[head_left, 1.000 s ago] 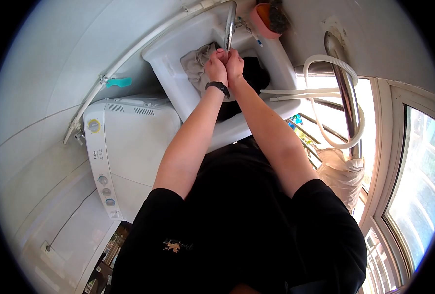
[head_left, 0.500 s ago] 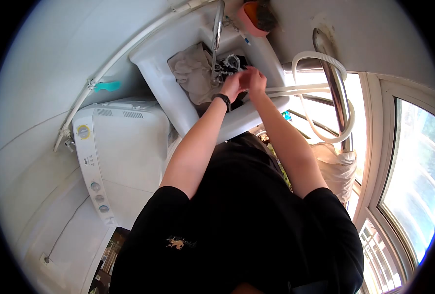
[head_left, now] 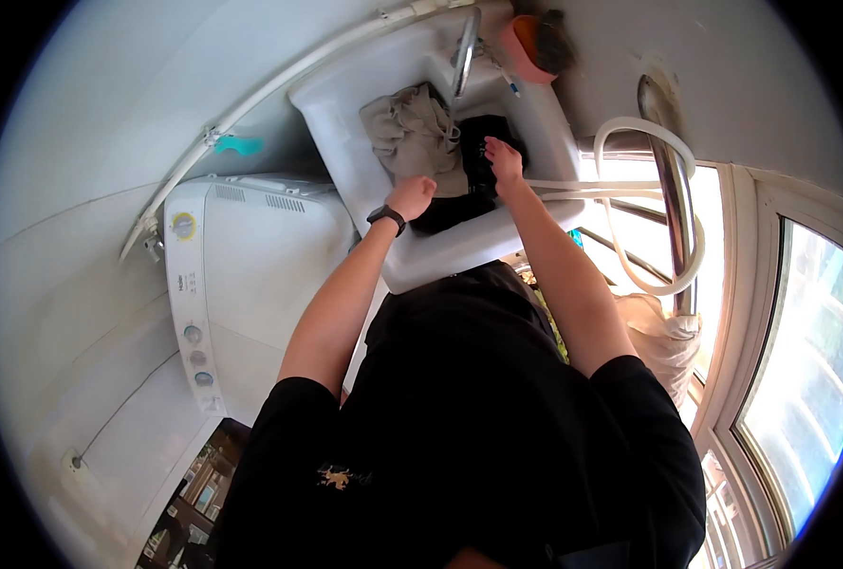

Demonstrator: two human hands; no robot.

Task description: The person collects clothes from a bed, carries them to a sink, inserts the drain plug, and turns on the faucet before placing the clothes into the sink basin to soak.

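Two pieces of wet-looking laundry lie in the white sink (head_left: 331, 123): a beige garment (head_left: 412, 133) to the left and a black garment (head_left: 483, 133) to the right, part of it reaching the near side. My left hand (head_left: 412, 196), with a dark watch (head_left: 386, 219) on its wrist, is over the sink's left near side, fingers curled in and nothing visible in them. Over the black garment is my right hand (head_left: 504, 163), its fingers partly spread; whether they touch the cloth I cannot tell. The metal faucet (head_left: 465, 52) stands at the back, with no stream visible.
Left of the sink stands a white washing machine (head_left: 269, 284) with knobs. A pink container (head_left: 526, 52) sits at the sink's back right corner. On the right, a pale hose (head_left: 620, 123) loops around a metal pole (head_left: 666, 180) beside the window. A teal object (head_left: 239, 145) hangs by the wall pipe.
My hands were together under running water and have moved apart, the left one towards the left and nearer to me. The water stream has stopped. The view has shifted slightly.
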